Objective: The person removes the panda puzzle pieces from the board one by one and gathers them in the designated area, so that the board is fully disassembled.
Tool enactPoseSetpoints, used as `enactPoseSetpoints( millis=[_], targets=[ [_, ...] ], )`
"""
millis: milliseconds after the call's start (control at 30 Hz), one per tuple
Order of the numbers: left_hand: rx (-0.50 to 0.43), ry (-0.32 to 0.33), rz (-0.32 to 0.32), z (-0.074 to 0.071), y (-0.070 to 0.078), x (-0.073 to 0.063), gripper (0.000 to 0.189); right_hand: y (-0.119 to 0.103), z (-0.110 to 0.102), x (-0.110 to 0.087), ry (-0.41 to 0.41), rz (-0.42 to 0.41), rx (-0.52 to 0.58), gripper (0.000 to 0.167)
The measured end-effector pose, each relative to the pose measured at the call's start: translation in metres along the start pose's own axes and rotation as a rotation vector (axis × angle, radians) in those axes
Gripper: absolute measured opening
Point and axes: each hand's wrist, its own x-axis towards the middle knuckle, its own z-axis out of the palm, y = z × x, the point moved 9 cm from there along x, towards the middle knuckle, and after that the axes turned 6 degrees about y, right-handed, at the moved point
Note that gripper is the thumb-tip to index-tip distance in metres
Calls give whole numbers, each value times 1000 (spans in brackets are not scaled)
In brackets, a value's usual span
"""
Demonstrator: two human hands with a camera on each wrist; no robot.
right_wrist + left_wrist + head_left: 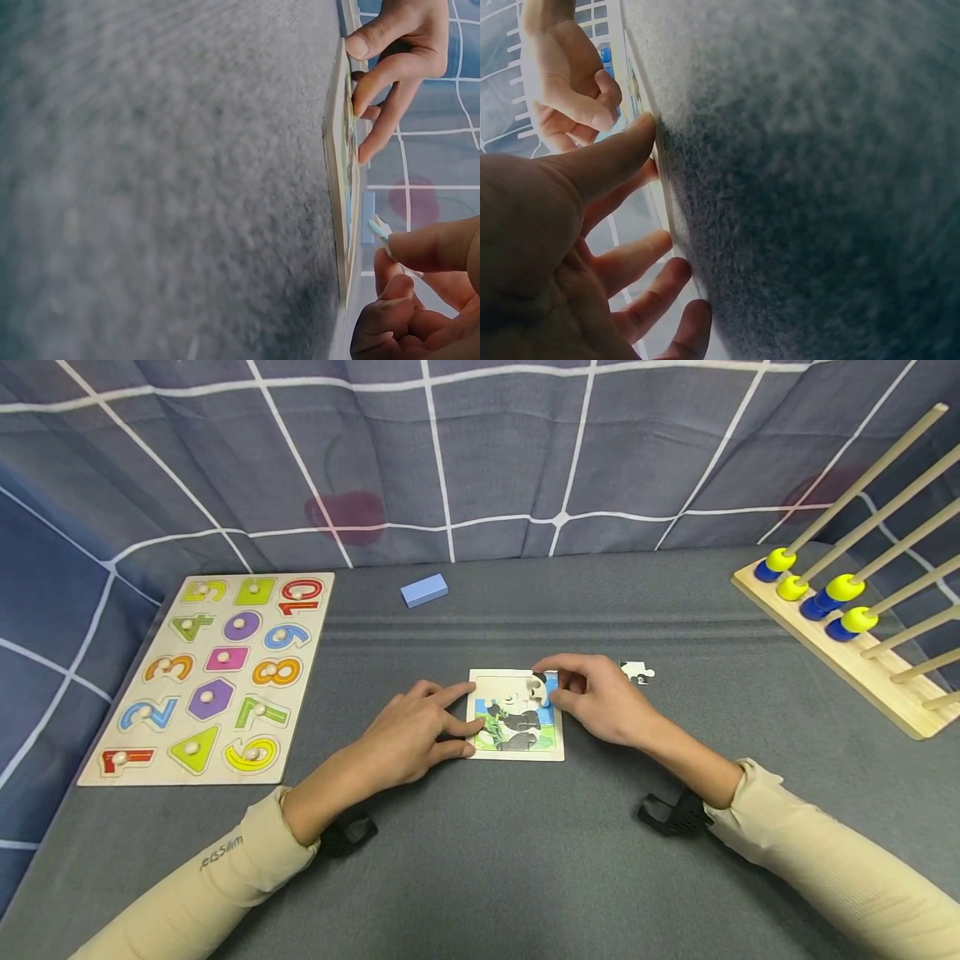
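A small panda jigsaw in a pale wooden tray (517, 756) lies flat on the grey table. At its left edge, my left hand (412, 731) rests with spread, fairly straight fingers on the rim. Between thumb and fingers my right hand (600, 697) pinches a puzzle piece (379, 227), held tilted over the tray's upper right part. Panda body and green grass show in the lower part of the picture, while bare wood shows at the upper left. Just right of the right hand lies a loose black-and-white puzzle piece (637, 672).
A number-and-shape peg board (303, 727) lies at the left. Toward the back is a blue block (424, 591). At the right stands a wooden bead rack (832, 647) with upright rods and yellow and blue beads. A dark checked cloth (495, 452) hangs behind the table.
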Motion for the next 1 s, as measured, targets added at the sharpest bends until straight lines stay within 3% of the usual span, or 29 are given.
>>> enactPoseSetpoints(
  millis=[233, 500, 1000],
  targets=[
    [1, -1, 2, 0, 1, 1, 35, 10, -14, -8, 20, 42, 40, 31],
    [4, -13, -24, 2, 0, 1, 33, 23, -43, -25, 37, 66, 12, 30],
    [-7, -19, -29, 1, 0, -1, 37, 58, -91, -45, 178, 167, -46, 33]
  ],
)
